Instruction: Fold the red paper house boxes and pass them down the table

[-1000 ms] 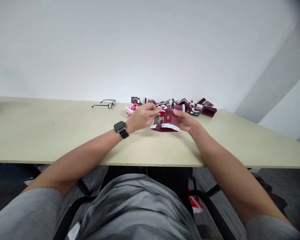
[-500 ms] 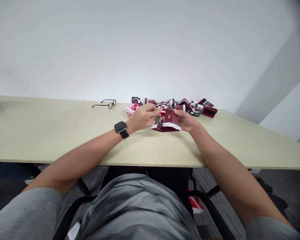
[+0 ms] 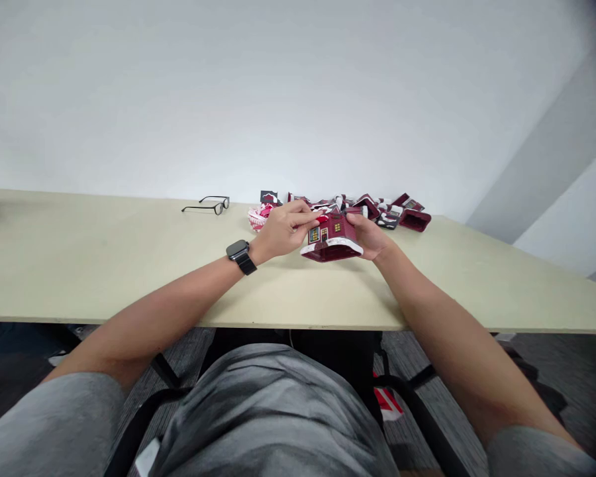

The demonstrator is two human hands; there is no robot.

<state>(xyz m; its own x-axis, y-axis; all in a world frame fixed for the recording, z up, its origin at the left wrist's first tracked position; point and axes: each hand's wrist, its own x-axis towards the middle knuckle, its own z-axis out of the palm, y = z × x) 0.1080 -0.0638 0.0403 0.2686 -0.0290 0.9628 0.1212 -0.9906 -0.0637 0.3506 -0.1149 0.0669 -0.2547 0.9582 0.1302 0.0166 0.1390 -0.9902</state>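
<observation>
Pale table, running wide to both sides. Along its back, a jumbled heap of dark-red cartons; the rightmost carton shows its hollow mouth, deep red within. House-printed carton in my grip, over the table in front of the heap, mouth turned toward me (red lining visible, depth hidden). My left hand pinches its upper left, thumb against fingers; my right hand clasps the right side, thumb near the top. Red-and-white bundle just beyond my left knuckles, details too small to tell. Edges: the table's near side passes beneath both forearms; broad room outward of each wrist. Carton's white rim slants slightly. Black glasses lie back left, well apart from my fingers.
</observation>
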